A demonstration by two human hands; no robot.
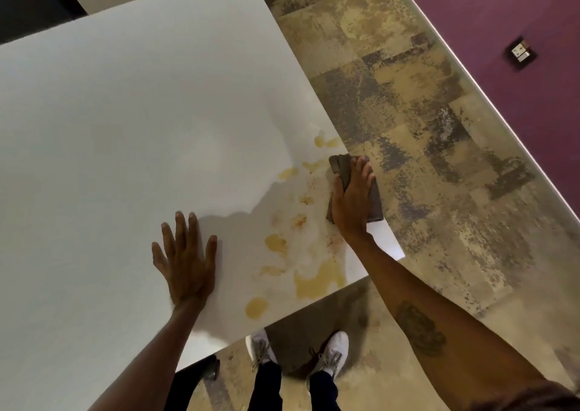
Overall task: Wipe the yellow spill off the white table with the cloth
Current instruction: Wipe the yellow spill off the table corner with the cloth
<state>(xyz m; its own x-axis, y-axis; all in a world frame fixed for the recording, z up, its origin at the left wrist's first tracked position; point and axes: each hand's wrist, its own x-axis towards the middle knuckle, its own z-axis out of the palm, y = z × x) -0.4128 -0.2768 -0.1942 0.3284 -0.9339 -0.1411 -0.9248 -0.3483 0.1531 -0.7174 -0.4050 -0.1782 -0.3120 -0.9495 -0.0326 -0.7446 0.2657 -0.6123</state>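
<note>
A yellow spill (317, 280) lies in several patches and smears across the near right corner of the white table (125, 128). My right hand (351, 197) presses flat on a folded brown cloth (373, 203) at the table's right edge, just right of the patches. Part of the cloth hangs past the edge. My left hand (186, 260) rests flat on the tabletop with fingers spread, left of the spill and touching none of it. More yellow drops (324, 142) sit beyond the cloth near the edge.
The table's right and near edges meet at a corner (400, 255) close to my right wrist. Below it is mottled brown carpet (439, 128) with my white shoes (332, 352). A purple wall (502, 11) with a socket stands to the right.
</note>
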